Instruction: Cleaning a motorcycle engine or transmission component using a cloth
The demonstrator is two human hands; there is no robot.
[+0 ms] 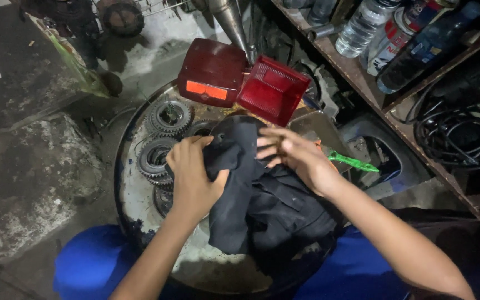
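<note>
My left hand (193,178) grips a bunched black cloth (262,200) over a round metal pan (140,216). The cloth wraps a rounded object that it hides. My right hand (295,155) presses on the top of the cloth, fingers curled against it. Several toothed metal gears (165,119) lie in the pan just left of my left hand, greasy and stacked close together.
Two red lamp lenses (212,72) (273,89) sit at the pan's far rim. A green-handled tool (354,162) lies to the right. A wooden shelf (362,83) on the right carries plastic bottles (365,25) and coiled black cable (456,133). Rough concrete floor (23,178) spreads left.
</note>
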